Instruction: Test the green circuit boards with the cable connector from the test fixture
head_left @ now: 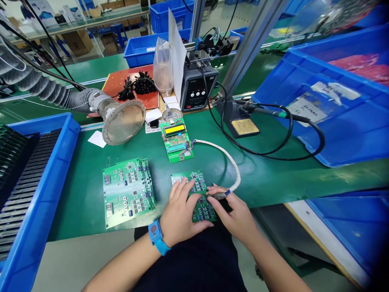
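Resting nearer left hand point(179, 215), fingers spread wide, gripping nothing, across green rectangular circuit board point(199, 182), long-axis eleven-to-five on green tabletop point(79, 194); pinching end of white-sleeved cable point(238, 175) in right hand's point(235, 215) nearly closed fingers, board toward nine o'clock.

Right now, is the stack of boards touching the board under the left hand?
Apart: the head view shows green table between the stack and that board.

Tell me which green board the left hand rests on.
The board right of the board stack and nearer the person than the yellow-screen board. Only it lies under the left hand; neither hand touches the others.
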The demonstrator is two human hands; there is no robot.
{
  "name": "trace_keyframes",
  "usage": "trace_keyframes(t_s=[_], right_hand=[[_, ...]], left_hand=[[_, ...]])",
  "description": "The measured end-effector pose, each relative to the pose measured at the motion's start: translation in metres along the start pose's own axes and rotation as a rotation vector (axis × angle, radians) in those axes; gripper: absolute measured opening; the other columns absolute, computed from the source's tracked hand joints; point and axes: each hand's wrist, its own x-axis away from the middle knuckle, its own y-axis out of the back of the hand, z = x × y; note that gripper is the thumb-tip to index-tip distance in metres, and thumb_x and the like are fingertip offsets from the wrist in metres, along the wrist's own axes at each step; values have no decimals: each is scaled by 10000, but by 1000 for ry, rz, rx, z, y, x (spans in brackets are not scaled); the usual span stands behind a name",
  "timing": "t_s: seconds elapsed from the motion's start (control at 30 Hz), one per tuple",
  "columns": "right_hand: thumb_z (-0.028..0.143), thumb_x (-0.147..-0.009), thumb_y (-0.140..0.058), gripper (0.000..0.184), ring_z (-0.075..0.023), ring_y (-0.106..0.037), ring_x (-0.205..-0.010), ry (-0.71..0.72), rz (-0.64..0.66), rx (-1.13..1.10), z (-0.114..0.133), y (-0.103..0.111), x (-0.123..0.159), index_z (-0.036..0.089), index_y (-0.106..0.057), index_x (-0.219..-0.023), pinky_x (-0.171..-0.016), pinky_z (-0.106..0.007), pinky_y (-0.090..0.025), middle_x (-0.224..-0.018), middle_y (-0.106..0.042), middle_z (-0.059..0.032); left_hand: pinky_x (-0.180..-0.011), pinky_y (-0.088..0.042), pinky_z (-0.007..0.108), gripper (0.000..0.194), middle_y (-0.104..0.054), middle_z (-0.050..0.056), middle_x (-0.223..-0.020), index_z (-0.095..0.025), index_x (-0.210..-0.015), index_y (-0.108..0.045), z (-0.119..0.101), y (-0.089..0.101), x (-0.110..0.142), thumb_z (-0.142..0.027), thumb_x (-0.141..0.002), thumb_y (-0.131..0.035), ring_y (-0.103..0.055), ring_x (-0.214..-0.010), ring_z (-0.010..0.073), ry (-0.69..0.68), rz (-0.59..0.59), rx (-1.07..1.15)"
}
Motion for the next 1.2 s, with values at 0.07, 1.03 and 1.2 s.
trace_keyframes(t_s=[0.07,1.03,1.2], right_hand=[[290,-903,-548,105,-279,-638,-1053,-3,-4,-10,1,0,0,237,-614,-966,-929,-442,-512,-978,-699,-67],[472,-855,-592,302,-232,-675,-875,-214,-171,-270,-16,-9,-55,194,-599,-973,-826,-412,-540,-936,-706,-86],[411,-864,-573,242,-239,-652,-887,-177,-142,-193,-16,-14,-55,194,-612,-964,-844,-422,-502,-930,-699,-81]], left_hand=[[-1132,-241,567,788,-331,197,-1471,-136,-1252,-483,-1,2,-2,-532,-654,-810,-231,-1403,339,13,16,-32],[-1077,-163,689,1337,-204,323,-1473,-128,-1439,-304,-13,18,-30,-589,-339,-908,-152,-1365,515,160,229,-215],[-1079,-248,661,1332,-168,283,-1495,-142,-1445,-272,-34,65,2,-540,-353,-920,-134,-1380,490,93,94,-250]])
